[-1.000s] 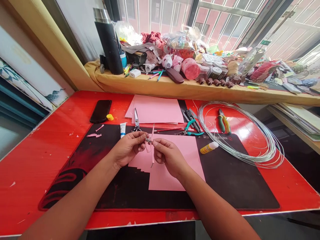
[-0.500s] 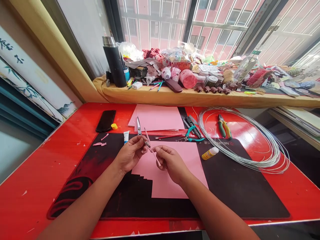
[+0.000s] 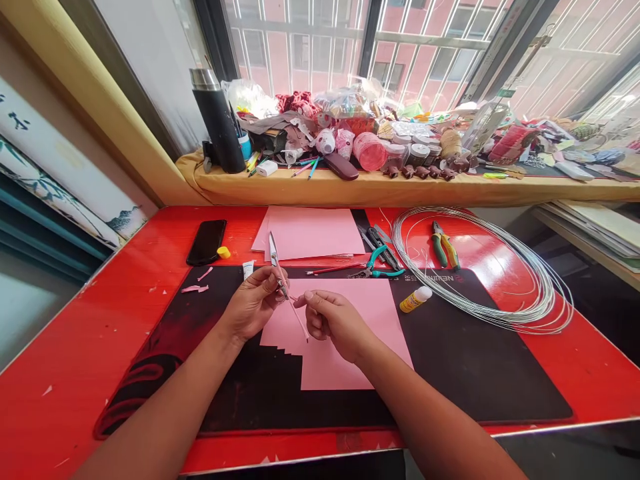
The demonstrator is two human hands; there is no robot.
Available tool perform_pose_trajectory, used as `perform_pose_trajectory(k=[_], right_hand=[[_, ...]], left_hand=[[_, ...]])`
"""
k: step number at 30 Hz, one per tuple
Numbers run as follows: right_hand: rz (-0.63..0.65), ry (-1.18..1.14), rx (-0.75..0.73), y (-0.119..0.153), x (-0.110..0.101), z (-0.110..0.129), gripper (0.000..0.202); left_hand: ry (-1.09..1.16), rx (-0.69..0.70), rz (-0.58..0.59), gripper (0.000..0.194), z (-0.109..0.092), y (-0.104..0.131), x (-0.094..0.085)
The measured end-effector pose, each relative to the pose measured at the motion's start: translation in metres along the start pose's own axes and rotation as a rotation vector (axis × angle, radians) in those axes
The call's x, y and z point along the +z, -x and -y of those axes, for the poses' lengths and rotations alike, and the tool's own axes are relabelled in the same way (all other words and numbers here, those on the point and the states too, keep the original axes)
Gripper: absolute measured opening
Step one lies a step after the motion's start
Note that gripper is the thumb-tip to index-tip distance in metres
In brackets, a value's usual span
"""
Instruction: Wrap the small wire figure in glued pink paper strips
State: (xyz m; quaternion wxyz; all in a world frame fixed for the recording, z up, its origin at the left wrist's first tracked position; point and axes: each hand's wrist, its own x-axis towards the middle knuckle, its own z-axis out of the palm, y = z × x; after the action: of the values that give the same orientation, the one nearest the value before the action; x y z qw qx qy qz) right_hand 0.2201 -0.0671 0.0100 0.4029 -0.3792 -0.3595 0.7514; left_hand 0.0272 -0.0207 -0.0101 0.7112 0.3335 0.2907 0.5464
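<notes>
My left hand [image 3: 255,303] pinches a thin pink paper-covered stick [image 3: 299,319], which slants down to the right. Something small and silvery shows at its fingertips, too small to name. Close on the right, my right hand [image 3: 333,320] has its thumb and forefinger pressed together beside the stick; what they hold, if anything, cannot be made out. Below both hands lies a pink sheet of paper [image 3: 350,353] with a stepped cut at its left edge. Behind my left hand are scissors [image 3: 273,248], their handles hidden, and a white tube [image 3: 248,269].
A black mat [image 3: 470,360] covers much of the red table [image 3: 60,333]. Around it are a glue stick [image 3: 416,299], teal-handled pliers [image 3: 375,263], green-yellow pliers [image 3: 445,248], a wire coil [image 3: 525,313], pink sheets [image 3: 315,230], a phone [image 3: 206,242] and pink scraps [image 3: 195,289].
The pink stick has shifted left with my left hand and stands a little steeper. My right fingers now sit farther from its lower end. The whole view has shifted slightly.
</notes>
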Motion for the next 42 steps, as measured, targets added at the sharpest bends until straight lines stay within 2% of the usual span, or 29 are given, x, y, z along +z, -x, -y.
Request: perform_pose_trajectory(k=[7, 12, 19, 24, 30, 42], right_hand=[[-0.001, 0.011, 0.001, 0.001, -0.001, 0.001, 0.039], [-0.006, 0.022, -0.018, 0.002, 0.001, 0.002, 0.039], [-0.139, 0.201, -0.166, 0.000, 0.001, 0.002, 0.034], [-0.094, 0.274, -0.210, 0.000, 0.000, -0.001, 0.028], [-0.100, 0.333, -0.245, -0.001, -0.001, -0.006, 0.023], [-0.074, 0.282, -0.211, -0.002, -0.002, -0.007, 0.021]], left_hand=[[-0.052, -0.002, -0.007, 0.028, 0.000, 0.001, 0.001], [-0.010, 0.000, -0.038, 0.028, -0.001, 0.001, 0.003], [0.020, -0.015, -0.090, 0.028, -0.002, 0.001, 0.005], [0.021, -0.027, -0.084, 0.028, 0.000, 0.001, 0.009], [0.025, -0.065, -0.082, 0.029, 0.001, 0.003, 0.013], [0.059, -0.114, -0.068, 0.027, 0.004, 0.004, 0.013]])
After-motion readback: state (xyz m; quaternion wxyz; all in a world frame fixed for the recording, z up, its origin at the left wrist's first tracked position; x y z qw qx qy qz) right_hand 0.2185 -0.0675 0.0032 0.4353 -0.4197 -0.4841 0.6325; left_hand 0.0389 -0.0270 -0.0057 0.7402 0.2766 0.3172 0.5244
